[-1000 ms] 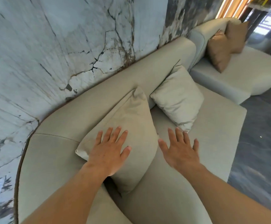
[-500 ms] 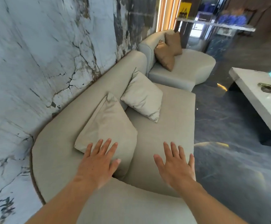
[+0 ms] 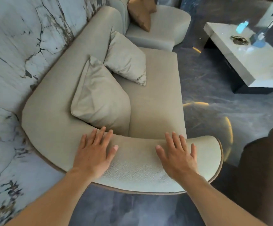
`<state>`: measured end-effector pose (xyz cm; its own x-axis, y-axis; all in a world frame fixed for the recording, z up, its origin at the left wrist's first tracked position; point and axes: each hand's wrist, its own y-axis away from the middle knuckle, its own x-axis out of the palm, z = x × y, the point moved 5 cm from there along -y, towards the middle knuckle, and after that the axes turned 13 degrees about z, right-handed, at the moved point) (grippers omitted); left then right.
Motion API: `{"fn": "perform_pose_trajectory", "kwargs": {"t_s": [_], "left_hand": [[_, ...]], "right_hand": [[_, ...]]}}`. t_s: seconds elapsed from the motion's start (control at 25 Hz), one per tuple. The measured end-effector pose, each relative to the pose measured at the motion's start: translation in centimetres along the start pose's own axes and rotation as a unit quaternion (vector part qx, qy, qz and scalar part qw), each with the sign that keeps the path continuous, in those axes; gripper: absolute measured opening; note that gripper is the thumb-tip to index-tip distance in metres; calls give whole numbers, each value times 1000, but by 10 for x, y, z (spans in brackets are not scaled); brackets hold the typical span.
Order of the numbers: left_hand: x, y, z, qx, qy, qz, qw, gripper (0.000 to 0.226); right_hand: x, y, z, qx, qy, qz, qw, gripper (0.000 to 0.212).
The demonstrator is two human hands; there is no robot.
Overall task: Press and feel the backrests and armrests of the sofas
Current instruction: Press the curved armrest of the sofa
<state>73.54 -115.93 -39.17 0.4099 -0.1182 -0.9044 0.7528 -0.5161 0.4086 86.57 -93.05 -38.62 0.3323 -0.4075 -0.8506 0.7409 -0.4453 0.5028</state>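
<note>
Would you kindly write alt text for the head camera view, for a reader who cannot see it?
Two bare hands, the left hand and the right hand, lie flat with fingers spread on the curved armrest of a beige sofa against a marble wall. Two beige cushions lean on its backrest; a low table stands to the right.

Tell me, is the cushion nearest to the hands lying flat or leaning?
Leaning. The nearest cushion stands tilted on the seat, its back against the sofa's curved backrest, one corner pointing up.

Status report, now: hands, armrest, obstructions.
Left hand and right hand open, flat on armrest. Beige cushion just beyond left fingertips. Nothing blocking.
</note>
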Motion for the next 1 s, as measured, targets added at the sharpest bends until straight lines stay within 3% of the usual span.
{"fn": "perform_pose_trajectory", "kwargs": {"t_s": [0.32, 0.6, 0.8, 1.0], "left_hand": [[12, 28, 38, 20, 16, -22, 999, 78], [26, 34, 14, 57, 30, -46, 997, 76], [38, 26, -4, 41, -39, -100, 993, 77], [41, 26, -5, 52, -52, -172, 982, 69]], "right_hand": [[37, 37, 42, -6, 4, -23, 1000, 79], [57, 53, 42, -21, 10, -50, 998, 78], [65, 46, 33, -27, 3, -125, 992, 76], [75, 42, 35, -32, -9, -268, 963, 65]]}}
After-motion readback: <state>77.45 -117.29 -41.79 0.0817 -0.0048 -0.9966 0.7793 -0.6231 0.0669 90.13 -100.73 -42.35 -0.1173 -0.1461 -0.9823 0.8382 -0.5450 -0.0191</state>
